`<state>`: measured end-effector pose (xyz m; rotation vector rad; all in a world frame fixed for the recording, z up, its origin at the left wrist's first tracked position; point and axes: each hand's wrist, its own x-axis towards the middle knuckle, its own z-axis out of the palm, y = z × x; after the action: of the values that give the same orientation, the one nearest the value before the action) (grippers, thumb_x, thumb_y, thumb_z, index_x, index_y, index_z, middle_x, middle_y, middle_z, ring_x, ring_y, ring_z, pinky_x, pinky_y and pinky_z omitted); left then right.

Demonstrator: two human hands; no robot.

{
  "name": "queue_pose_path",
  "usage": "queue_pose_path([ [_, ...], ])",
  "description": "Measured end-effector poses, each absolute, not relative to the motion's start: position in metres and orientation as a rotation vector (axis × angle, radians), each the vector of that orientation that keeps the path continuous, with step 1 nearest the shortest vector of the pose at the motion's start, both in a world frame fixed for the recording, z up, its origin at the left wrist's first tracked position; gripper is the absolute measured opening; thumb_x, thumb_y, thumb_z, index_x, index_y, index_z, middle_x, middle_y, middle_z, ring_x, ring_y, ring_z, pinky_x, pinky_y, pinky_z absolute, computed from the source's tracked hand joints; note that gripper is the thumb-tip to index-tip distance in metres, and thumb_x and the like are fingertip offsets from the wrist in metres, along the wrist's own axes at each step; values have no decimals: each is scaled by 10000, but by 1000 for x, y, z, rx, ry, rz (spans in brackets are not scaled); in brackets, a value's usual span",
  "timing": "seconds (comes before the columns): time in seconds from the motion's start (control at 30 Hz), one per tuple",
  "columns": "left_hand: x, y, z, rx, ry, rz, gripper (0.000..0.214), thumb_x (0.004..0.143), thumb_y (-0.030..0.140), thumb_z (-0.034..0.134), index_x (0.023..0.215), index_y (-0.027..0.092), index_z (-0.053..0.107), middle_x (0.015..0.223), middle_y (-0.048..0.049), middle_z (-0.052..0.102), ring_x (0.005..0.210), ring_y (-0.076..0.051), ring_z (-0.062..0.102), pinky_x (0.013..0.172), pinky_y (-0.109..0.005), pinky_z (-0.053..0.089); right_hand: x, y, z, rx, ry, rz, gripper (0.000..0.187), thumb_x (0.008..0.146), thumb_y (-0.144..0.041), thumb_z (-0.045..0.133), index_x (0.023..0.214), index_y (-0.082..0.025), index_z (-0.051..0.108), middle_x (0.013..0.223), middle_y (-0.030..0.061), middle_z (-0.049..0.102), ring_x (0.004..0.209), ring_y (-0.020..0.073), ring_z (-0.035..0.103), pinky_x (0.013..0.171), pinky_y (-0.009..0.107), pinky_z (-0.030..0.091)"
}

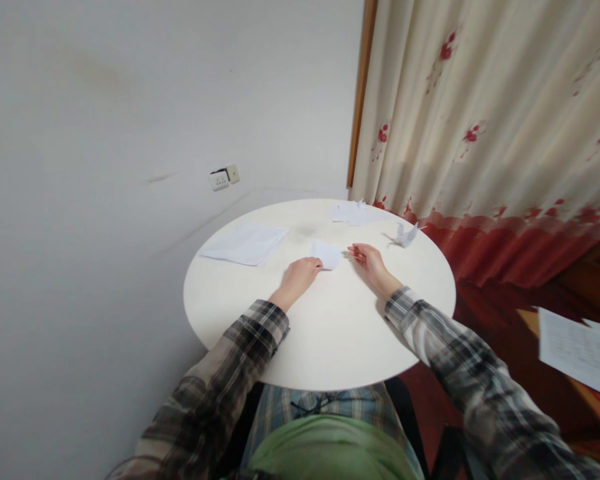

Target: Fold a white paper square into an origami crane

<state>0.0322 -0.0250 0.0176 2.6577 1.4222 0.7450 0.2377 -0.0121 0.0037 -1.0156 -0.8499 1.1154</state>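
A small folded piece of white paper (327,254) lies near the middle of the round white table (320,333). My left hand (303,272) is closed on its left edge, fingers pinching near the lower corner. Just to the right of the paper, my right hand (369,261) hovers by the tabletop with its fingers apart, touching nothing that I can see. Beyond it, toward the right rim, stands a folded paper crane (404,235).
A stack of white paper (247,243) rests at the table's left. More paper sheets (357,213) lie at the far edge. A wall with a socket (219,180) borders the left, a flowered curtain (480,133) the right. Printed sheets (577,350) lie lower right.
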Motion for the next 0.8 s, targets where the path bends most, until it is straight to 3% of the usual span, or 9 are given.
queue_pose_path([
  [0.17,32,-25,16,2457,1310,1127,235,856,368,417,933,214,576,858,-21,657,787,-157,603,715,-242,424,240,-11,1,-1027,-832,1052,145,684,-298,540,769,-193,591,919,47,654,850,163,592,784,312,478],
  [0.3,34,-18,14,2240,1319,1321,215,839,353,456,944,186,540,833,-21,649,782,-139,601,697,-219,427,240,-7,-1,-953,-762,1124,248,755,-419,467,768,-198,579,886,47,663,870,178,598,806,334,472],
  [0.4,32,-11,8,2201,1408,1207,208,842,350,446,954,198,532,777,-5,646,727,-139,595,661,-226,433,238,-6,-2,-939,-771,1238,288,770,-459,438,790,-201,565,840,40,673,878,209,600,789,373,475],
  [0.5,29,-7,1,2308,1475,958,209,837,356,454,951,205,542,860,-42,657,818,-177,604,700,-262,438,237,-9,0,-972,-764,1274,309,757,-485,459,814,-197,557,858,40,669,837,204,604,769,367,475],
  [0.67,27,-10,-3,2382,1625,768,259,848,357,430,1051,210,495,936,-87,649,897,-222,598,736,-317,440,236,-15,4,-1056,-881,1189,301,642,-375,629,868,-189,558,880,54,638,743,168,592,701,312,472],
  [0.8,26,-9,-4,2421,1609,797,292,834,303,462,1110,206,457,932,-68,634,870,-198,594,754,-316,446,234,-13,0,-1266,-1121,1000,535,514,-247,718,1007,-189,517,916,48,590,719,158,576,670,304,469],
])
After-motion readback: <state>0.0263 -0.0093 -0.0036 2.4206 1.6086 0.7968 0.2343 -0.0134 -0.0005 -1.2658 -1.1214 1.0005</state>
